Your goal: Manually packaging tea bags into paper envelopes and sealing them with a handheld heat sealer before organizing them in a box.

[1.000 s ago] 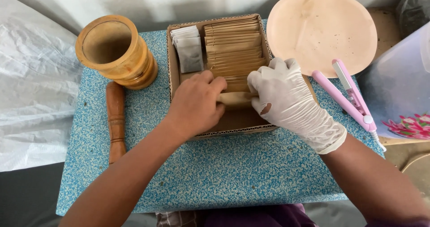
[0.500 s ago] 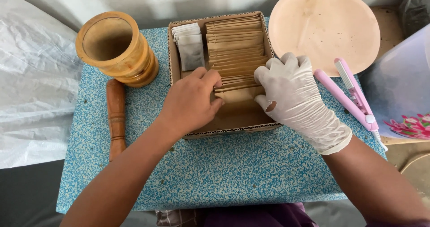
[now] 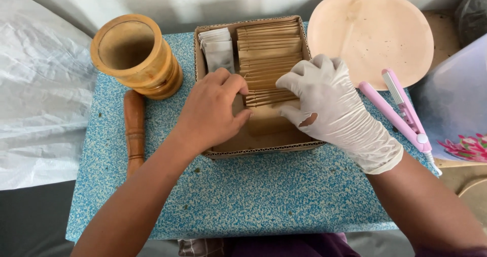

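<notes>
Left hand (image 3: 213, 110), bare, fingers curled onto front packet of brown packet row (image 3: 269, 59); right hand (image 3: 324, 105), white glove torn at thumb base, pinches same packet from other side. Row stands upright in cardboard box (image 3: 253, 148), mid table (image 3: 253, 196), toward far edge. White sachets (image 3: 217, 51) in box's far-left corner. Risk, judged: tugging one packet could topple neighbours; torn glove may snag. Wooden mortar (image 3: 134, 54), pestle (image 3: 134, 130) at left edge; pink sealer (image 3: 401, 112), plate (image 3: 373, 33) right.
</notes>
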